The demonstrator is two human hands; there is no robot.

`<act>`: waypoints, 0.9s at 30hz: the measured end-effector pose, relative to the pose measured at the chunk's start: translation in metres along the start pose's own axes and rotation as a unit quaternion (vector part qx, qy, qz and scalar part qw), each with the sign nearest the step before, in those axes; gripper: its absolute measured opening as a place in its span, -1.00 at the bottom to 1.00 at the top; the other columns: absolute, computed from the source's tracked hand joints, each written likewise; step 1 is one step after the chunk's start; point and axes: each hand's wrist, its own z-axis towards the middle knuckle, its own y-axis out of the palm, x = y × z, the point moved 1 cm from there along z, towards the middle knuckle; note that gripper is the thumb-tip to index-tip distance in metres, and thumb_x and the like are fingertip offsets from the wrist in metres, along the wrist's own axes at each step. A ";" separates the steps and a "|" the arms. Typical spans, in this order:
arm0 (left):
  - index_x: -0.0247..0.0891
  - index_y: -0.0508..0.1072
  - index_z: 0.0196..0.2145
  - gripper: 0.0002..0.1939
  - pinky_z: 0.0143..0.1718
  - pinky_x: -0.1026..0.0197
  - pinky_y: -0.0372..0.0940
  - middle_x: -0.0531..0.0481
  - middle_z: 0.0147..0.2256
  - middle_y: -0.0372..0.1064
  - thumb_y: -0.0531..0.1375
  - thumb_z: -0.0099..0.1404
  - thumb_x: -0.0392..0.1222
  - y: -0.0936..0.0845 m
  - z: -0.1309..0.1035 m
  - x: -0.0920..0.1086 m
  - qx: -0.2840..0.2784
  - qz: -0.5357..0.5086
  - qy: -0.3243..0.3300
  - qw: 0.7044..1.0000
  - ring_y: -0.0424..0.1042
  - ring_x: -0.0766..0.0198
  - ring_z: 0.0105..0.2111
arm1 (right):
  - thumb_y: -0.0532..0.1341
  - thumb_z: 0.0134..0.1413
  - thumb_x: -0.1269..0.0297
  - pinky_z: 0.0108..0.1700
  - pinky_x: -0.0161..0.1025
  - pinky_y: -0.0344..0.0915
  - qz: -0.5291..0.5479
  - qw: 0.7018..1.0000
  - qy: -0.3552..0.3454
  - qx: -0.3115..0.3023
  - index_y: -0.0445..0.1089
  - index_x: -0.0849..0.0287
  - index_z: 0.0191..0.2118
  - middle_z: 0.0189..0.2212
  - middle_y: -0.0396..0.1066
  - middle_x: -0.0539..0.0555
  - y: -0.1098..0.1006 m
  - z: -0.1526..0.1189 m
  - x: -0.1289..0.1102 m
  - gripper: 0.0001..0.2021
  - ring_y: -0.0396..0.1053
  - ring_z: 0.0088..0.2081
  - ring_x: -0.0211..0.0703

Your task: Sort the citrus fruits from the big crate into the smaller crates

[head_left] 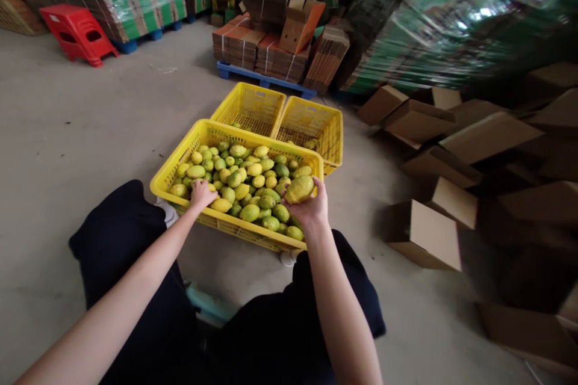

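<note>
A yellow crate point(232, 230) full of yellow and green lemons point(249, 212) stands in front of my knees. Over its right end my right hand point(311, 207) holds a large yellow-green lemon point(299, 189), fingers wrapped around its side and underside. At the crate's near left part, my left hand point(203, 194) reaches in among the fruit with its fingers curled down on a yellow lemon. The fingertips of my left hand are partly hidden, so its hold is hard to make out.
Two more yellow crates point(279, 114) with a few lemons stand just beyond. Open cardboard boxes point(433, 234) lie at the right. Farther back are a red stool point(79, 33) and a blue pallet point(266, 79) of flattened cartons.
</note>
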 end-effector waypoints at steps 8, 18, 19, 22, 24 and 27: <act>-0.33 0.43 -0.10 -0.66 -0.08 0.02 0.35 -0.29 -0.18 0.50 0.02 0.35 -0.07 -0.017 -0.004 0.000 -0.002 -0.024 0.000 1.000 0.50 -0.07 -0.12 | 0.00 0.11 -0.19 -0.31 -0.08 0.41 0.107 0.991 0.056 0.062 0.32 0.09 -0.21 -0.45 0.44 0.12 0.010 0.000 0.002 -0.55 0.47 -0.31 0.07; -0.35 0.36 0.05 -0.51 -0.08 -0.05 0.38 -0.42 0.06 0.35 0.20 0.22 -0.04 -0.021 -0.007 0.006 -0.100 0.020 0.053 0.993 0.54 -0.16 -0.10 | 0.15 0.08 -0.08 -0.51 -0.23 0.32 0.157 0.983 0.087 0.040 0.36 0.11 -0.26 -0.46 0.48 0.08 0.014 -0.009 -0.001 -0.66 0.46 -0.42 -0.05; -0.38 0.35 0.05 -0.50 -0.10 -0.06 0.39 -0.45 0.05 0.36 0.19 0.22 -0.06 -0.023 -0.008 0.008 -0.109 0.036 0.069 0.991 0.54 -0.17 -0.12 | 0.21 0.04 -0.05 -0.51 -0.24 0.32 0.147 0.986 0.071 0.026 0.36 0.10 -0.26 -0.45 0.49 0.06 0.015 -0.009 0.000 -0.69 0.46 -0.43 -0.07; -0.35 0.42 -0.07 -0.57 -0.10 -0.02 0.39 -0.34 -0.08 0.45 0.28 0.13 -0.11 -0.039 -0.001 0.019 -0.120 0.054 0.126 0.983 0.55 -0.13 -0.12 | 0.36 -0.14 0.08 -0.45 -0.24 0.36 0.117 0.993 -0.012 -0.010 0.36 0.06 -0.27 -0.41 0.50 0.00 0.016 -0.010 0.001 -0.69 0.46 -0.43 -0.12; -0.27 0.46 -0.14 -0.57 -0.01 0.03 0.37 -0.17 -0.14 0.48 0.37 0.00 -0.16 -0.060 0.011 0.031 -0.116 0.045 0.169 0.978 0.53 -0.07 -0.08 | 0.41 -0.25 0.18 -0.38 -0.23 0.39 0.105 0.992 -0.067 -0.031 0.37 0.06 -0.27 -0.38 0.50 -0.03 0.017 -0.012 0.002 -0.66 0.47 -0.40 -0.14; -0.17 0.46 -0.05 -0.45 0.04 0.03 0.35 -0.09 -0.04 0.46 0.42 -0.04 -0.22 -0.098 0.023 0.055 -0.105 0.017 0.245 0.964 0.49 -0.01 -0.03 | 0.38 -0.32 0.27 -0.28 -0.17 0.43 0.077 0.990 -0.100 -0.055 0.40 0.05 -0.24 -0.35 0.51 -0.04 0.022 -0.016 0.005 -0.62 0.50 -0.31 -0.06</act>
